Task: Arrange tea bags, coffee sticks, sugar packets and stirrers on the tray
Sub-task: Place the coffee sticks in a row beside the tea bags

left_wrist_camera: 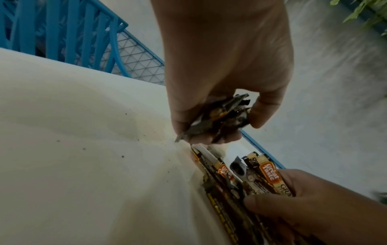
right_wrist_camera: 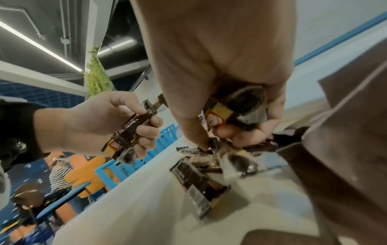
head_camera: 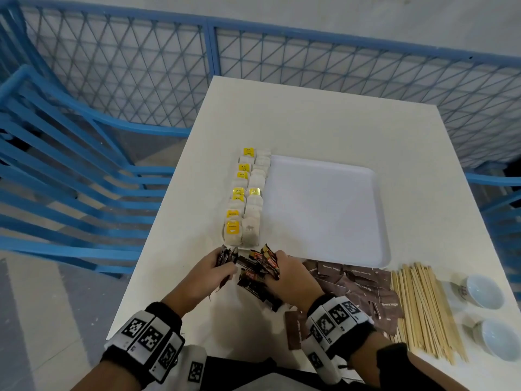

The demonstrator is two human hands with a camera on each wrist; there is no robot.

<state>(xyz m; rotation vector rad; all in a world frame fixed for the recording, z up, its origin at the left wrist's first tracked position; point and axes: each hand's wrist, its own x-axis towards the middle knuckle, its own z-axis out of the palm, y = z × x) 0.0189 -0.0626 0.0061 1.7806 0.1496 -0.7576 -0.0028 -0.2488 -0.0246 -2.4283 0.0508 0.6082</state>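
**Coffee sticks gathered in both hands at the tray's near-left corner**

A white tray (head_camera: pixel 324 210) is set on a white table (head_camera: pixel 310 122), and every place below is given relative to that tray. Along its left edge two rows of tea bags (head_camera: pixel 248 201) are laid, several with yellow tags; whether they sit on the tray's rim or just beside it cannot be told from the head view. Just off the near-left corner a loose heap of dark coffee sticks (head_camera: pixel 255 280) is spread on the table.

The left hand (head_camera: pixel 210 273) is held over the left part of that heap, and a small bundle of coffee sticks is grasped in its curled fingers (right_wrist_camera: pixel 144 131), as the right wrist view shows plainly. The right hand (head_camera: pixel 290 277) is held over the right part of the heap, and several more sticks are clutched between its thumb and bent fingers (right_wrist_camera: pixel 245 132), while others are left lying beneath it on the table.

Along the tray's near edge a scatter of brown sugar packets (head_camera: pixel 358 283) is spread, one of them lying nearer the person than the rest. Beyond the near-right corner a bundle of wooden stirrers (head_camera: pixel 423 306) is laid, and further right of those two small white cups (head_camera: pixel 482 292) are placed. A blue mesh fence (head_camera: pixel 141 66) is seen behind the table's far edge.
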